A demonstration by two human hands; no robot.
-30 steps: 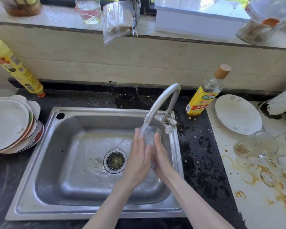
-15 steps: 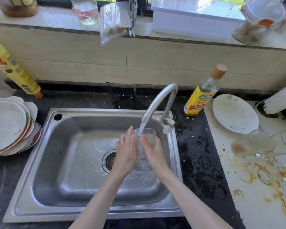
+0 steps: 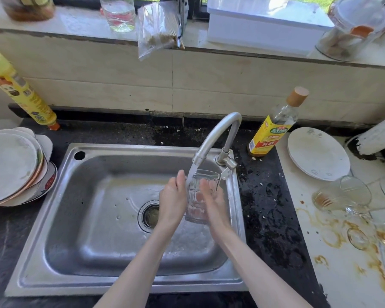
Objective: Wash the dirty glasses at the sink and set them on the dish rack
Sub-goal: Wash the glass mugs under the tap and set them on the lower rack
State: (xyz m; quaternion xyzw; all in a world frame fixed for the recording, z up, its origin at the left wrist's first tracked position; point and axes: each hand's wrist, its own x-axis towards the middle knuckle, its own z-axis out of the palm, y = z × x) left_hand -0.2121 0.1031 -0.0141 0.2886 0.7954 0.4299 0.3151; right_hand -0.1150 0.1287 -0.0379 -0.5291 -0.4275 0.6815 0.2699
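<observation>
A clear ribbed glass stands upright under the running tap, over the steel sink. My left hand presses its left side and my right hand cups its right side, so both hold it between them. Water streams from the spout into the glass's mouth. Several dirty glasses lie tipped over on the stained white counter at the right, the nearest one holding brown residue. No dish rack is in view.
A stack of plates sits left of the sink, with a yellow bottle behind it. A cooking-wine bottle and a white plate stand to the right. Jars, a bag and a white box line the windowsill.
The glass went from tilted between my palms to upright under the stream. My hands shifted along its sides and the view moved slightly.
</observation>
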